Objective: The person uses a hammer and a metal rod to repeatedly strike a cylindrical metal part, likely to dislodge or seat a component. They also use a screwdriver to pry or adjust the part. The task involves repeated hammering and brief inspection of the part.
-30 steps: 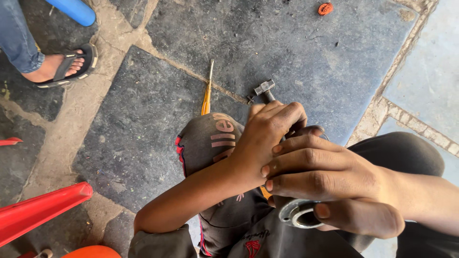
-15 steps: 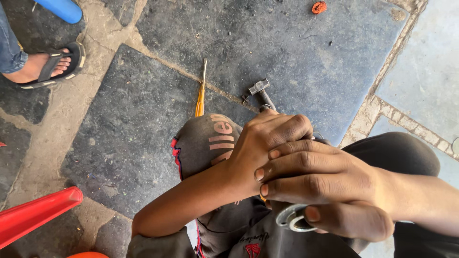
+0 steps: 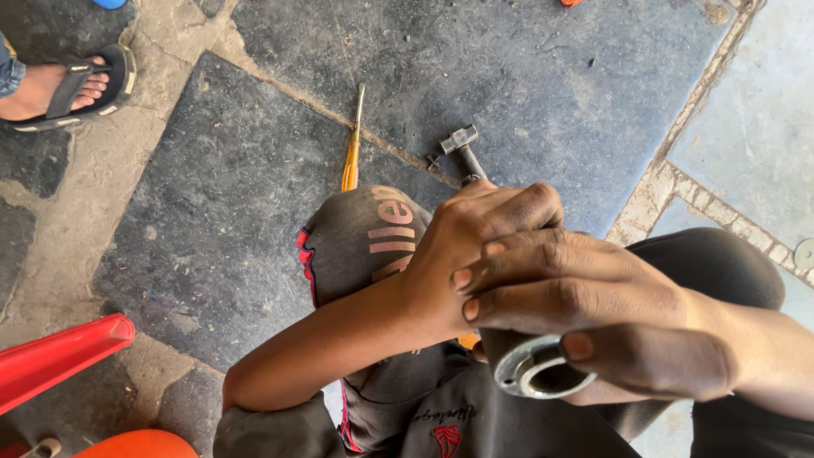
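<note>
At the far left, a sandalled foot (image 3: 59, 89) of another person is seen resting on the stone-slab floor (image 3: 220, 220), and a red plastic leg (image 3: 59, 360) is seen lower down, with an orange rounded object (image 3: 140, 444) at the bottom edge. Further right, a yellow-handled screwdriver (image 3: 351, 157) is laid on the floor, its shaft pointing away from the person, its handle end passing behind a dark cloth with red trim (image 3: 356, 246) draped over the knee. A small hammer (image 3: 462, 146) is observed just right of the screwdriver, its steel head on the slab and its handle running under the hands. The left hand (image 3: 475, 254) is closed into a fist around an item that is hidden by the fingers; what it grips cannot be told. The right hand (image 3: 593, 314) is laid over the left, fingers curled shut, and a round metal flange fitting (image 3: 534, 369) is held beneath it, the thumb pressed on its rim. The fitting is positioned above the lap, near the bottom centre. A small metal washer (image 3: 804, 253) is noted at the right edge.
</note>
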